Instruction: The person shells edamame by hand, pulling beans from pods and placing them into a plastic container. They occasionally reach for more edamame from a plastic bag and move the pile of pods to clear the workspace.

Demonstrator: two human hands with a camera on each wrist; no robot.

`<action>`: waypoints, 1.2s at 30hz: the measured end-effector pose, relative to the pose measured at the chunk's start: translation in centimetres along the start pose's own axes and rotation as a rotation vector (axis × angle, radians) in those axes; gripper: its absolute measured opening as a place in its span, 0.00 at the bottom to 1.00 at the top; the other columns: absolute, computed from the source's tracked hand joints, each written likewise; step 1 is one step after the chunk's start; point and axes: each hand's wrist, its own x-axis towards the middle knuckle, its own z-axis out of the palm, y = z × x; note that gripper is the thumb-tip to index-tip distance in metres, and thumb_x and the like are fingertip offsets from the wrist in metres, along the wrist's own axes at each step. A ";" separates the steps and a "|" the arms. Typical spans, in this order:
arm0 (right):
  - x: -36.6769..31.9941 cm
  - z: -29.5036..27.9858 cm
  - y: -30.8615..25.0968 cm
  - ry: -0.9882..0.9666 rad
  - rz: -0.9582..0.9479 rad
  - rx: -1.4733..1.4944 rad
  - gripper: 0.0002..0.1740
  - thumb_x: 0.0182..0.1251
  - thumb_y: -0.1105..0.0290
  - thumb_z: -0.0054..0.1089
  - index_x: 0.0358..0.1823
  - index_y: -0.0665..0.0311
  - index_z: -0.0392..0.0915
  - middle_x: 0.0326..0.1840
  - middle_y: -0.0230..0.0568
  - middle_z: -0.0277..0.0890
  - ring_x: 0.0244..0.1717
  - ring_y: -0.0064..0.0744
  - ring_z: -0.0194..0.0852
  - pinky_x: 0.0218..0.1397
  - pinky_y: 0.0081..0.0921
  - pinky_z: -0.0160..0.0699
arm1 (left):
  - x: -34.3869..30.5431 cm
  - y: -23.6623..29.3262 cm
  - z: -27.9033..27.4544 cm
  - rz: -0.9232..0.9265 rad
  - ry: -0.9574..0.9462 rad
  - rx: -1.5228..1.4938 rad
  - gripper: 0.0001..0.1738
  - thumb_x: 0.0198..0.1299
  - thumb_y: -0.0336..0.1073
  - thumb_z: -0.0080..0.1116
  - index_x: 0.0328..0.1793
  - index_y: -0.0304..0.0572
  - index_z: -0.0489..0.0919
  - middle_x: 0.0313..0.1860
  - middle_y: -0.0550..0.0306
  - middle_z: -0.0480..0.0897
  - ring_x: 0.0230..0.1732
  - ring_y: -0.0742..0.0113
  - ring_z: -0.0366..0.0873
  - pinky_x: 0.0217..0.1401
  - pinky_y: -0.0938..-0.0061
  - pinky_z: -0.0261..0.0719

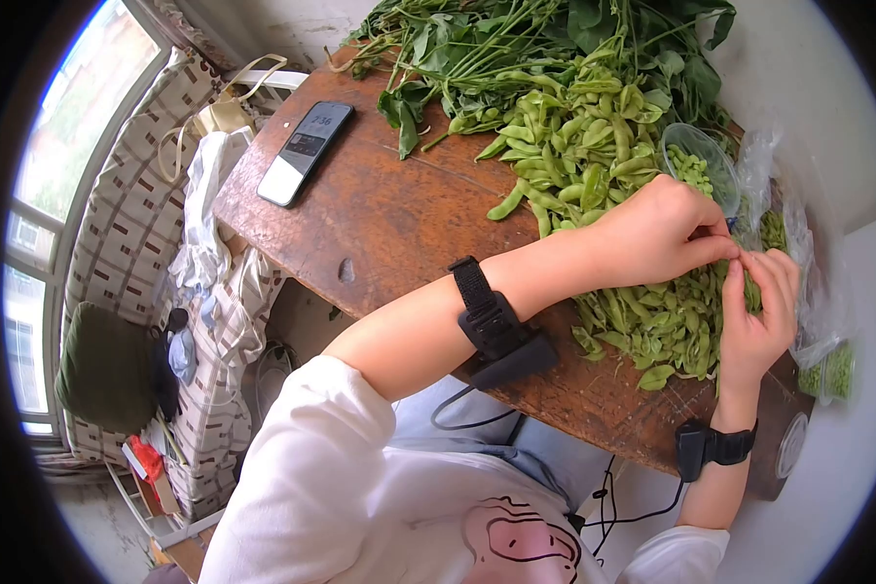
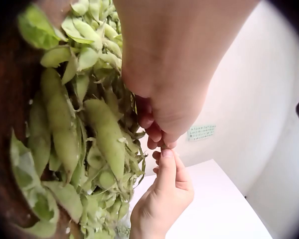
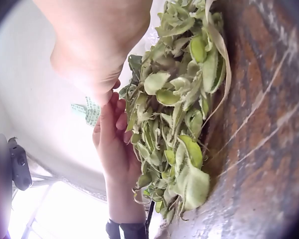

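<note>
My left hand [image 1: 664, 232] reaches across from the left, and its thumb and finger pinch at the fingertips of my right hand [image 1: 761, 304]. Between the two sets of fingertips is something small, mostly hidden; I cannot tell what it is. Below and beside the hands lies a heap of opened green soybean pods [image 1: 652, 331], close by in the left wrist view as split pods [image 2: 107, 137]. Behind the left wrist is a pile of plump, whole soybean pods [image 1: 584, 136]. A clear plastic bowl [image 1: 725, 161] with shelled green soybeans [image 1: 689, 173] stands just beyond the left hand.
Leafy soybean stalks [image 1: 516, 49] cover the far side of the wooden table [image 1: 389, 224]. A phone [image 1: 307, 151] lies at the left. Clear plastic bags [image 1: 813, 282] and a tub of small green bits [image 1: 835, 372] are at the right, along the white wall [image 1: 827, 127].
</note>
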 end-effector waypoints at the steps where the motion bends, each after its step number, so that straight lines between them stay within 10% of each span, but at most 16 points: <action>1: 0.0 0.0 0.0 0.000 0.003 -0.003 0.09 0.58 0.85 0.69 0.40 0.72 0.83 0.40 0.41 0.81 0.45 0.45 0.75 0.54 0.38 0.75 | 0.0 0.0 0.0 0.001 -0.003 -0.002 0.10 0.60 0.36 0.70 0.38 0.35 0.88 0.27 0.48 0.86 0.27 0.60 0.85 0.32 0.70 0.81; 36: -0.1 0.2 -0.2 0.016 0.075 0.018 0.07 0.62 0.82 0.69 0.41 0.69 0.84 0.39 0.38 0.82 0.45 0.39 0.76 0.53 0.33 0.75 | -0.1 -0.4 -0.1 0.146 0.029 0.039 0.09 0.57 0.34 0.70 0.40 0.36 0.87 0.33 0.49 0.87 0.32 0.55 0.86 0.36 0.67 0.83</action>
